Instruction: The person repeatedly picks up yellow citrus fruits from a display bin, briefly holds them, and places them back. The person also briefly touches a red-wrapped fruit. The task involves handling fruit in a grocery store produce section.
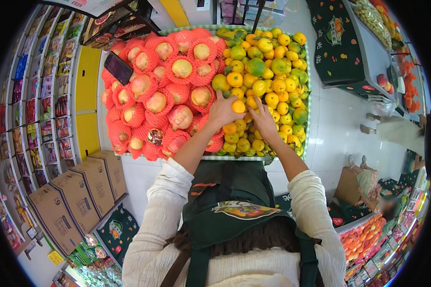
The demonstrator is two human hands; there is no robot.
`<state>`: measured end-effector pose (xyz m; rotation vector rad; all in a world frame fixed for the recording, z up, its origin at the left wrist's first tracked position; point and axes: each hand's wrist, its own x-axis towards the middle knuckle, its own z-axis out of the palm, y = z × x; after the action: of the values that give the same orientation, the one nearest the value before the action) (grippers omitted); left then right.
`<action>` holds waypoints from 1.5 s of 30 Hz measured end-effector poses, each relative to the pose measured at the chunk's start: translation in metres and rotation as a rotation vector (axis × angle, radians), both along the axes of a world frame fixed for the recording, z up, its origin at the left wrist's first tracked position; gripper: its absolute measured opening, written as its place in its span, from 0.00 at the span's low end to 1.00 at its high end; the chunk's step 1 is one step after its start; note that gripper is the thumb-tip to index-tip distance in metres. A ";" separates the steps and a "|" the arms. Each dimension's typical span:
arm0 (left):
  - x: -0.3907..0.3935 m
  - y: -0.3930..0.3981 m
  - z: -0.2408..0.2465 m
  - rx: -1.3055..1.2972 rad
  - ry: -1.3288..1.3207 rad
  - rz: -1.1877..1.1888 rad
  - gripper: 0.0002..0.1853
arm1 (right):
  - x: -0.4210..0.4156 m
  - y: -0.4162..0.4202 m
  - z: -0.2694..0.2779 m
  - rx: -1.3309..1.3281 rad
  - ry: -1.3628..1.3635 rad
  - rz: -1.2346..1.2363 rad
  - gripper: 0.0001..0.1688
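Yellow-green mandarins point(279, 85) are heaped on the right half of a display with a green checked cloth edge. Pomegranates in red foam nets point(182, 68) fill its left half. My left hand point(224, 110) is at the left border of the mandarins, its thumb and fingers around an orange-yellow mandarin point(238, 106). Close beside it, my right hand point(263, 118) reaches into the heap with its fingers on another mandarin point(252, 102); whether it grips that fruit is unclear. A dark smartphone point(118, 68) lies on the pomegranates at the upper left.
Snack shelves point(39, 89) and stacked cardboard boxes point(77, 197) stand at the left. A draped fruit stand point(339, 39) is at the upper right. One person point(398, 131) is at the right edge, another point(371, 186) sits at the lower right near a cardboard box point(348, 186).
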<state>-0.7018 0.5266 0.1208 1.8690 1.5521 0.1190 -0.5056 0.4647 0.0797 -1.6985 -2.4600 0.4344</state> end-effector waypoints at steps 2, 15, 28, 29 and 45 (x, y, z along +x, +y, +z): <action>-0.010 0.014 0.010 0.092 -0.074 0.065 0.35 | 0.000 0.002 -0.005 0.064 -0.082 0.067 0.31; -0.006 0.137 -0.009 0.221 0.205 -0.137 0.36 | 0.004 -0.018 0.051 -0.163 0.687 -0.534 0.25; 0.012 0.077 -0.001 0.730 -0.043 -0.013 0.26 | 0.035 -0.134 0.038 -0.897 2.401 -0.881 0.36; 0.015 0.054 0.007 0.668 -0.129 0.011 0.26 | 0.034 -0.133 0.038 -0.932 2.441 -0.857 0.36; -0.009 -0.163 -0.016 -0.841 -0.893 0.728 0.14 | 0.041 -0.138 0.044 -1.262 1.692 -0.644 0.24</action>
<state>-0.7104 0.3632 0.1046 0.4168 1.2329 0.4661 -0.4647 0.3262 0.1239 -1.0370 -0.2753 2.2135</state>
